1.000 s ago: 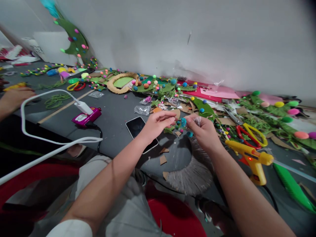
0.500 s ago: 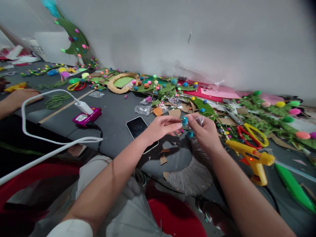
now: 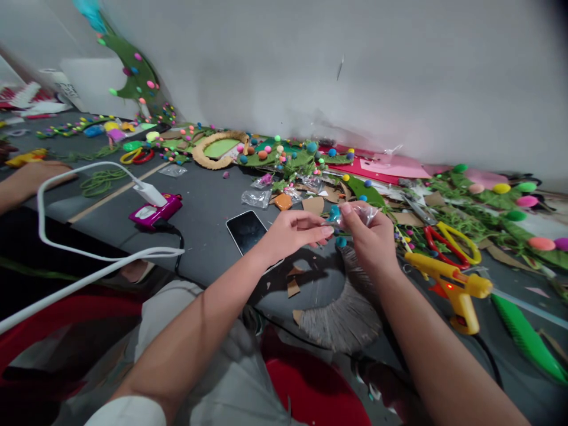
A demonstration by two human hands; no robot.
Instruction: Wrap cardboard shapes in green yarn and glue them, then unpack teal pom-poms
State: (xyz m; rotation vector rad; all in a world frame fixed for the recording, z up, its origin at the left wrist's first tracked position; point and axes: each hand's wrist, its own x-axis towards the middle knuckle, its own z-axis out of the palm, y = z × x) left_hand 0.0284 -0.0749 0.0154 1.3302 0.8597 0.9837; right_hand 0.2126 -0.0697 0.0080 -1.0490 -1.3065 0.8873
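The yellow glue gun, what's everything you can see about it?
The glue gun is yellow and looks like plastic. It has an orange trigger, a tiny glowing light, a black cord at its handle and a pale glue stick behind. It lies on its side on the dark table, near the right forearm and red-and-yellow scissors. No hand holds it.

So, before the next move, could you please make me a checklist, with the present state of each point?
1. Right hand gripping the clear plastic packet: ok.
2. Blue piece wholly inside that packet: cannot tell.
3. Left hand touching the packet: cannot tell.
4. Yellow glue gun well apart from the right forearm: not ok; looks close, red light on.
5. Phone fully uncovered: not ok; the left arm hides part.
6. Red-and-yellow scissors apart from both hands: ok.
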